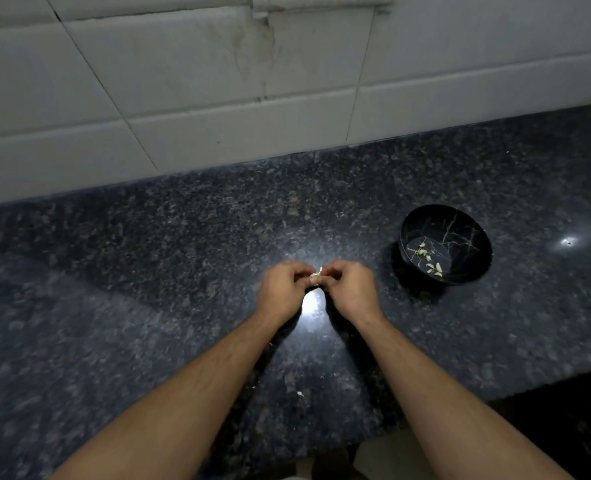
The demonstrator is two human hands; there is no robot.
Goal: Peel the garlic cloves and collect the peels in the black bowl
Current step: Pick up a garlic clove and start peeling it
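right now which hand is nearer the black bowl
Right. The right hand is just left of the black bowl, a short stretch of counter between them. The left hand is farther left, beyond the garlic clove both hands pinch.

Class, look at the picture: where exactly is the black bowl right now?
In the head view, the round black bowl with pale veining stands on the dark speckled granite counter, to the right of the right hand and apart from it.
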